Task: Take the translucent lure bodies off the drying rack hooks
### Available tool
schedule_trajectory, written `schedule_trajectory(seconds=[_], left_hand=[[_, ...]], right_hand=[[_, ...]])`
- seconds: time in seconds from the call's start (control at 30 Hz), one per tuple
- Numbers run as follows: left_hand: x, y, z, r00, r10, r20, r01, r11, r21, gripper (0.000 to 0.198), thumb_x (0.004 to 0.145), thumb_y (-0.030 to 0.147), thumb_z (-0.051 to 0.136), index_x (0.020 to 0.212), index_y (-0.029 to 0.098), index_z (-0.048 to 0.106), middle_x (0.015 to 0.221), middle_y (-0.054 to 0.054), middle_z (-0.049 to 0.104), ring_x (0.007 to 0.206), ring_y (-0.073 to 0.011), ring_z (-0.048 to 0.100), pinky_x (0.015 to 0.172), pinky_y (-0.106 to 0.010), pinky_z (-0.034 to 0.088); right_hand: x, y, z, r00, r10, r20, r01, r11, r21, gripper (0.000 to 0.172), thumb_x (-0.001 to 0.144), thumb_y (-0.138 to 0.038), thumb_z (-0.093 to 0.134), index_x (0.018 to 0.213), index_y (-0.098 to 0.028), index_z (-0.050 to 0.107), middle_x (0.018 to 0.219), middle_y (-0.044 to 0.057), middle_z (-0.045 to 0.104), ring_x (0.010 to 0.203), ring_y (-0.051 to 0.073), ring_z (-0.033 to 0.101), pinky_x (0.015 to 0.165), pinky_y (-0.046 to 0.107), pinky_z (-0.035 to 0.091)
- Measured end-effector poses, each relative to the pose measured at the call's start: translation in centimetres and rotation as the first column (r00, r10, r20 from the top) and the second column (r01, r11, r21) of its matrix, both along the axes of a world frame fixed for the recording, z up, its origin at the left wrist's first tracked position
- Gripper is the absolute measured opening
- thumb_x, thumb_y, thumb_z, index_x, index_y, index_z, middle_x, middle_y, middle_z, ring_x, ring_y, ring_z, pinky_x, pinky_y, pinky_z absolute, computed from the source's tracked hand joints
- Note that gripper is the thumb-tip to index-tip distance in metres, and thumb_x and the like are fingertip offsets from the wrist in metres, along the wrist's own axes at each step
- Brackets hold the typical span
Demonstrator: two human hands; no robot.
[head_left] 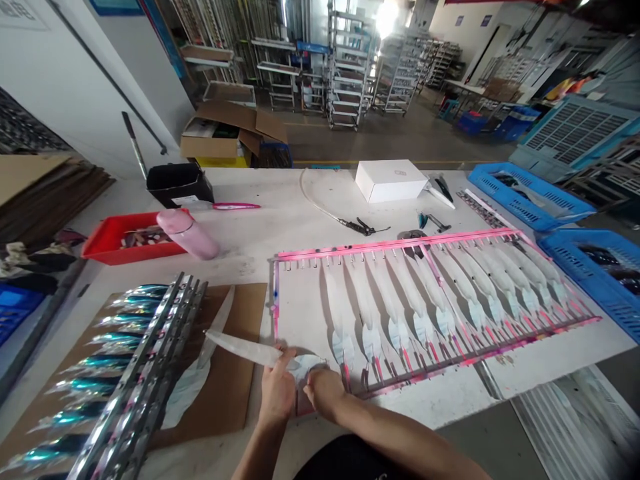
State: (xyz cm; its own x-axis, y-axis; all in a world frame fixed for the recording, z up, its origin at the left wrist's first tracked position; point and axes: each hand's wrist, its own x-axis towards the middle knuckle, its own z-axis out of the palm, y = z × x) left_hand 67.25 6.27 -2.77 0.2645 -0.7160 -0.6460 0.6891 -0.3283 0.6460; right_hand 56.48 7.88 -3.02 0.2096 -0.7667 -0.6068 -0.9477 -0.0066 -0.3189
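Both hands meet at the near edge of the white table (280,227). My left hand (278,393) pinches a long white lure body (240,349) that points left over a sheet of brown cardboard (235,373). My right hand (325,393) grips the same lure at its wider tail end (306,364), just by the near left corner of a pink-stained frame (370,248). Several white lure bodies (400,307) hang in a row inside that frame.
A metal rack (145,380) of teal iridescent lures (95,363) lies at the near left. Behind it are a red tray (107,240), a pink bottle (187,233), a black box (177,183), a white box (390,180), hand tools (363,227) and blue crates (590,263) at the right.
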Motion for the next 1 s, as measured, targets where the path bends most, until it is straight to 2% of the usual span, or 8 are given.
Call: schedule_trajectory(seconds=[0.1, 0.17, 0.27, 0.4, 0.53, 0.7, 0.87, 1.0], left_hand=[[-0.1, -1.4, 0.3, 0.994, -0.099, 0.035, 0.100, 0.995, -0.021, 0.041, 0.052, 0.022, 0.083, 0.088, 0.021, 0.062, 0.079, 0.001, 0.064, 0.075, -0.0155, 0.059, 0.064, -0.023, 0.048], [-0.2, -2.8, 0.2, 0.968, -0.238, 0.081, 0.241, 0.970, -0.026, 0.035, 0.054, 0.024, 0.081, 0.083, 0.020, 0.063, 0.072, 0.002, 0.060, 0.068, -0.0144, 0.056, 0.061, -0.023, 0.045], [-0.6, -5.3, -0.6, 0.858, -0.465, 0.217, 0.475, 0.880, 0.008, 0.026, 0.059, 0.030, 0.076, 0.077, 0.018, 0.061, 0.065, 0.002, 0.056, 0.060, -0.0140, 0.051, 0.054, -0.024, 0.039], [-1.2, -7.8, -2.0, 0.737, -0.602, 0.307, 0.607, 0.790, 0.090, 0.025, 0.065, 0.038, 0.073, 0.073, 0.017, 0.060, 0.063, 0.000, 0.055, 0.061, -0.0159, 0.052, 0.053, -0.025, 0.037], [-1.3, -9.1, -2.6, 0.712, -0.636, 0.298, 0.641, 0.762, 0.094, 0.022, 0.065, 0.036, 0.071, 0.067, 0.017, 0.060, 0.059, -0.001, 0.054, 0.058, -0.0156, 0.051, 0.054, -0.025, 0.039], [-1.3, -10.2, -2.4, 0.682, -0.654, 0.328, 0.666, 0.740, 0.091, 0.021, 0.066, 0.036, 0.069, 0.063, 0.017, 0.061, 0.052, -0.001, 0.055, 0.053, -0.0145, 0.048, 0.052, -0.024, 0.035], [-1.4, -10.6, -2.5, 0.613, -0.709, 0.348, 0.721, 0.683, 0.121, 0.022, 0.068, 0.034, 0.067, 0.058, 0.018, 0.058, 0.053, -0.001, 0.055, 0.053, -0.0139, 0.048, 0.052, -0.024, 0.035], [-1.6, -10.2, -2.4, 0.666, -0.674, 0.320, 0.673, 0.728, 0.133, 0.020, 0.066, 0.032, 0.072, 0.061, 0.016, 0.060, 0.052, -0.001, 0.055, 0.050, -0.0136, 0.047, 0.050, -0.025, 0.034]], right_hand=[[-0.2, 0.0, 0.3, 0.999, 0.044, 0.010, -0.044, 0.999, 0.004, 0.024, 0.093, -0.025, 0.058, 0.105, -0.011, 0.074, 0.099, 0.017, 0.075, 0.095, 0.034, 0.071, 0.083, 0.038, 0.057], [-0.4, 0.1, -0.1, 0.998, 0.053, 0.015, -0.053, 0.999, 0.000, 0.024, 0.092, -0.026, 0.059, 0.106, -0.012, 0.074, 0.098, 0.016, 0.075, 0.092, 0.033, 0.072, 0.080, 0.037, 0.056], [-1.1, 0.7, -1.8, 0.997, 0.021, 0.069, -0.019, 0.999, -0.029, 0.021, 0.091, -0.028, 0.060, 0.098, -0.015, 0.074, 0.091, 0.011, 0.076, 0.088, 0.028, 0.072, 0.075, 0.030, 0.053], [-2.5, 1.7, -4.7, 0.982, 0.026, 0.185, -0.006, 0.994, -0.108, 0.031, 0.100, -0.024, 0.043, 0.088, -0.017, 0.071, 0.088, 0.006, 0.076, 0.083, 0.019, 0.071, 0.070, 0.024, 0.047], [-2.9, 2.1, -5.9, 0.973, -0.030, 0.228, 0.057, 0.992, -0.113, 0.037, 0.102, -0.025, 0.034, 0.086, -0.021, 0.067, 0.087, 0.005, 0.075, 0.082, 0.021, 0.071, 0.068, 0.027, 0.044], [-2.7, 1.9, -5.9, 0.947, -0.113, 0.299, 0.129, 0.991, -0.032, 0.037, 0.099, -0.032, 0.029, 0.091, -0.025, 0.065, 0.090, 0.005, 0.075, 0.085, 0.024, 0.071, 0.071, 0.029, 0.047], [-2.9, 1.8, -5.9, 0.918, -0.159, 0.363, 0.166, 0.986, 0.011, 0.036, 0.098, -0.038, 0.030, 0.091, -0.027, 0.063, 0.094, 0.005, 0.074, 0.087, 0.025, 0.070, 0.076, 0.030, 0.049], [-3.0, 1.9, -6.1, 0.917, -0.151, 0.370, 0.180, 0.983, -0.044, 0.035, 0.098, -0.031, 0.032, 0.084, -0.023, 0.063, 0.086, 0.005, 0.073, 0.081, 0.023, 0.068, 0.071, 0.030, 0.045]])
